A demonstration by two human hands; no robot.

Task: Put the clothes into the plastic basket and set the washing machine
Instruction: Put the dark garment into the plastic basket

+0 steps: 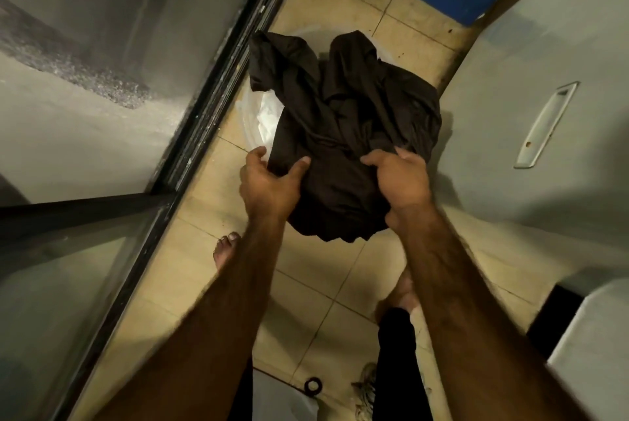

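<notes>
A bundle of dark brown clothes (343, 128) hangs in front of me over a pale plastic basket (252, 114) on the tiled floor. Only the basket's left rim and some white cloth inside it show; the bundle hides the rest. My left hand (270, 182) grips the bundle's near left edge, thumb on top. My right hand (400, 179) grips its near right side, fingers curled into the fabric.
A dark-framed glass door (190, 121) runs along the left. A grey appliance with a recessed handle (544, 124) stands on the right. My bare feet (224, 250) are on the beige tiles (306, 288). A small black ring (313, 385) lies on the floor near me.
</notes>
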